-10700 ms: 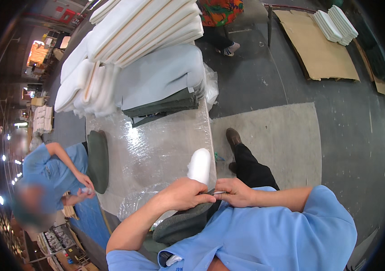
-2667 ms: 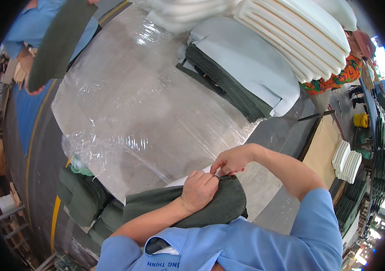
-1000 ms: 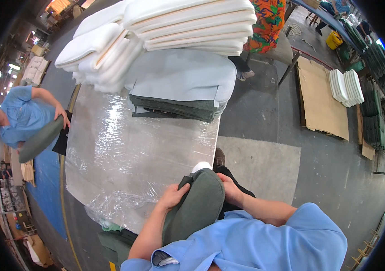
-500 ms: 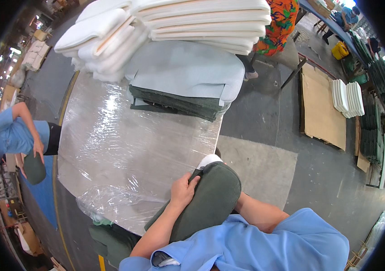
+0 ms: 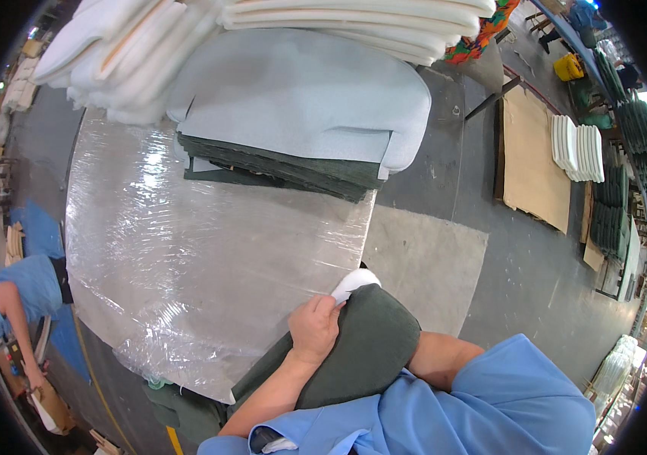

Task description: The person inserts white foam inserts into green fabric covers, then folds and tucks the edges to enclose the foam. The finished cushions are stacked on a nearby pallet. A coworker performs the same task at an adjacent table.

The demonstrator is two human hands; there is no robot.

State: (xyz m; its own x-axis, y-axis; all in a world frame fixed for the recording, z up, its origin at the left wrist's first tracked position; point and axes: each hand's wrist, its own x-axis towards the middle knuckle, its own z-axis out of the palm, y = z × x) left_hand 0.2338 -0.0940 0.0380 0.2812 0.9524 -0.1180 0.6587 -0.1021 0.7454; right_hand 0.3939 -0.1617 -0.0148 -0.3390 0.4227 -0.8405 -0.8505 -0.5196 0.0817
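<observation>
Against my body rests a dark green fabric cushion cover (image 5: 365,345), with white padding (image 5: 355,282) poking out at its far end. My left hand (image 5: 314,327) is closed on the cover's left edge beside that padding, its fingers curled in. My right forearm (image 5: 444,360) passes behind the cover on the right; the right hand and its fingers are hidden there. Ahead, on a table wrapped in clear film (image 5: 209,250), lies a stack of dark green fabric pieces (image 5: 285,168) under pale grey-blue sheets (image 5: 300,98).
White foam pads (image 5: 354,19) are piled at the table's far side. More green fabric (image 5: 183,413) hangs near its front left corner. A co-worker in blue (image 5: 24,296) stands at left. Cardboard (image 5: 532,159) with white pads (image 5: 577,148) lies on the floor at right.
My left hand has curled tighter at the cover's edge by the white padding. The view has shifted, and the co-worker at left no longer shows a green piece in hand.
</observation>
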